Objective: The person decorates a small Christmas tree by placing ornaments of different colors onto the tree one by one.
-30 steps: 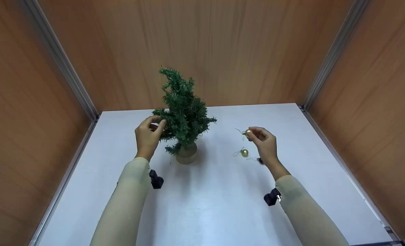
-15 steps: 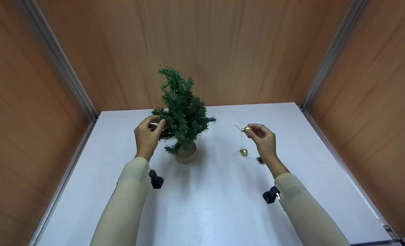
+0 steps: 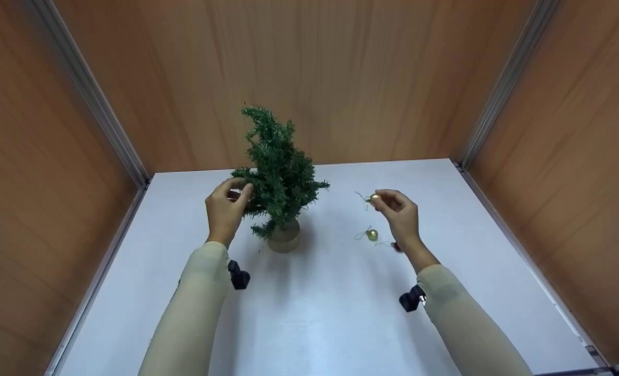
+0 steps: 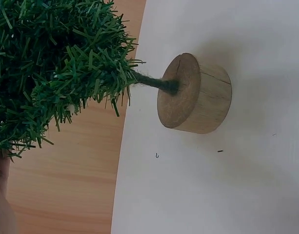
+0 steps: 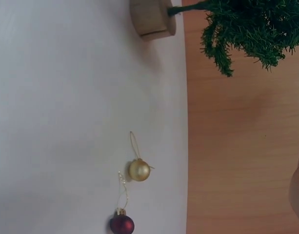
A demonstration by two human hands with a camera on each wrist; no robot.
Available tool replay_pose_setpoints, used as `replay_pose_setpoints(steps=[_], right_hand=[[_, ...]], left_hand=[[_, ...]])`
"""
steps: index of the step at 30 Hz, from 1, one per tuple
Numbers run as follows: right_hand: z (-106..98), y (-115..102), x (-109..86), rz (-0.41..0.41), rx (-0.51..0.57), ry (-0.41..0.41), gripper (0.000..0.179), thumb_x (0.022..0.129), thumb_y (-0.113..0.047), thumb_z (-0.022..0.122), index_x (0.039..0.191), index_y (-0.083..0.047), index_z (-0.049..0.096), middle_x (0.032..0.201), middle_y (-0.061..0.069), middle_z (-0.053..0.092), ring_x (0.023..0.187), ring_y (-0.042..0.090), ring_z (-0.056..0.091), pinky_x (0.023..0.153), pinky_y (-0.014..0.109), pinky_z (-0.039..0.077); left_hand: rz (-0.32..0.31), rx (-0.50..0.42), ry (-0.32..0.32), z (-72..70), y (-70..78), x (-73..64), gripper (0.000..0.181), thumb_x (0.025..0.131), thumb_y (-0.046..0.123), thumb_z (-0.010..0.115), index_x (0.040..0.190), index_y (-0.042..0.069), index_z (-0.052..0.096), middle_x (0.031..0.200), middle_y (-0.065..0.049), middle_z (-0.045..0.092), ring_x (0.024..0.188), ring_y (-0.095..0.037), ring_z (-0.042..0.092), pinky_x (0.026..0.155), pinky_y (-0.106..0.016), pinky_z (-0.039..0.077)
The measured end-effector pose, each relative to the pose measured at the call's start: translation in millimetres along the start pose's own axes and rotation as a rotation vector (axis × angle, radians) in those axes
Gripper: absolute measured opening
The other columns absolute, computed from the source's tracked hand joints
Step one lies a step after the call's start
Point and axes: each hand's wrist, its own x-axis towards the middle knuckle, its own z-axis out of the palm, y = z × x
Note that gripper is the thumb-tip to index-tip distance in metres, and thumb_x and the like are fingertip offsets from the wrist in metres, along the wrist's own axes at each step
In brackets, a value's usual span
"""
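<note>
A small green artificial Christmas tree point(image 3: 280, 172) stands on a round wooden base point(image 4: 198, 95), its top bent to the left. At its left side my left hand point(image 3: 225, 209) grips a branch between thumb and fingers; the foliage hides the fingertips. My right hand point(image 3: 402, 216) pinches a gold bauble point(image 3: 374, 198), held above the table right of the tree, its string loop pointing toward the tree. On the table below lie another gold bauble point(image 5: 139, 169) and a dark red bauble point(image 5: 122, 224), each with a string loop. The right wrist view shows only an edge of that hand.
The white table point(image 3: 309, 313) is enclosed by wood-grain panels point(image 3: 372, 78) at the back and both sides, with grey metal strips at the corners. A few tiny dark scraps point(image 4: 220, 151) lie near the tree's base.
My right hand has shifted slightly left and a little upward, toward the tree, with the gold bauble in its pinch. My left hand stays at the branch.
</note>
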Motion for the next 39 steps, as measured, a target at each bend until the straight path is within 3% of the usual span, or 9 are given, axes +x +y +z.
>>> replay_pose_setpoints(steps=[8,14,23,39], right_hand=[[5,-1,-0.2,-0.002,-0.007,0.014,0.027,0.081,-0.009,0.067,0.102,0.006,0.060,0.090,0.017,0.061,0.074,0.019,0.059,0.066,0.026,0.049],[8,-1,-0.7,0.005,0.025,-0.013,0.028,0.082,-0.008,0.066,0.103,0.008,0.058,0.093,0.017,0.061,0.078,0.019,0.059,0.069,0.026,0.049],[17,-2,-3.4,-0.001,0.007,-0.032,0.024,0.082,-0.009,0.067,0.101,0.003,0.061,0.092,0.015,0.062,0.076,0.019,0.059,0.068,0.024,0.049],[29,-3,-1.8,0.007,0.051,-0.045,0.023,0.082,-0.008,0.066,0.101,0.004,0.061,0.093,0.016,0.061,0.079,0.021,0.059,0.070,0.026,0.049]], left_hand=[[-0.009,-0.008,-0.007,-0.1,0.2,0.2,0.032,0.083,0.044,0.059,0.102,0.018,0.065,0.092,0.006,0.061,0.075,-0.014,0.057,0.064,-0.027,0.048],[-0.005,0.007,-0.007,0.7,1.7,0.8,0.031,0.083,0.044,0.059,0.102,0.019,0.065,0.092,0.008,0.061,0.074,-0.007,0.055,0.064,-0.025,0.047],[-0.001,0.005,-0.007,-0.6,1.2,-0.7,0.026,0.084,0.038,0.061,0.102,0.019,0.065,0.092,0.007,0.061,0.074,-0.009,0.056,0.063,-0.026,0.048],[-0.011,0.017,-0.022,-0.9,1.1,1.6,0.031,0.084,0.042,0.059,0.103,0.019,0.064,0.093,0.008,0.061,0.075,-0.009,0.056,0.063,-0.026,0.047]])
